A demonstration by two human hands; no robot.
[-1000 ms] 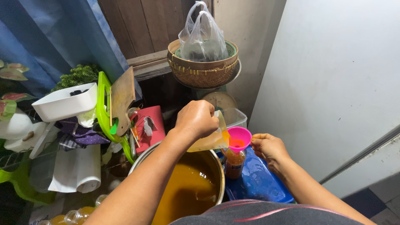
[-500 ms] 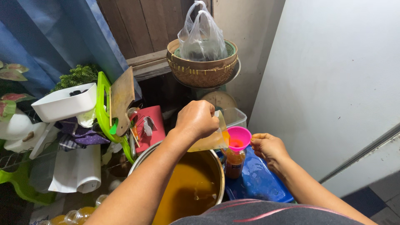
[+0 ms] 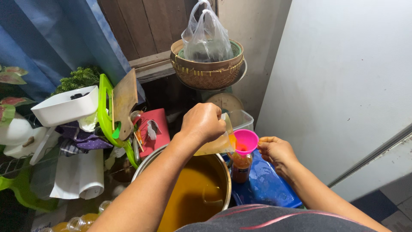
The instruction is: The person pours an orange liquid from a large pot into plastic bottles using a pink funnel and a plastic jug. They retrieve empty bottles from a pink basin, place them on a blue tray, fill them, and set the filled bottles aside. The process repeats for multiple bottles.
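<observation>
Head view looks down on two bare hands at work over a big metal pot (image 3: 223, 172) in the lower middle of the frame, filled with cloudy amber liquid (image 3: 193, 193). The left hand (image 3: 201, 122), at the centre of the frame, is clenched around a small clear jug (image 3: 219, 144), which is tilted so its lip meets the rim of a pink funnel (image 3: 246, 141); amber liquid shows inside the jug. The funnel sits in the neck of a small bottle (image 3: 241, 166), already partly filled with orange-brown liquid, standing upright just right of the pot on a blue tray (image 3: 266, 189). The right hand (image 3: 277, 150), right of centre, has its fingers curled against the funnel's far rim, steadying it; how firmly it grips cannot be told. Behind the hands, at the top middle of the frame, a woven basket (image 3: 206, 71) holds a knotted clear plastic bag (image 3: 206, 36), and below it stands a round scale dial (image 3: 226, 103) next to a clear plastic box (image 3: 242, 119). Left of the pot are a red container (image 3: 154, 129), a wooden cutting board (image 3: 125, 101) leaning in a green rack (image 3: 104, 109), a white tub (image 3: 64, 107), and a white sheet roll (image 3: 81, 172). A blue curtain (image 3: 56, 38) fills the upper left, and a pale wall panel (image 3: 343, 77) fills the right. Several empty clear bottles (image 3: 77, 222) lie at the lower left edge.
</observation>
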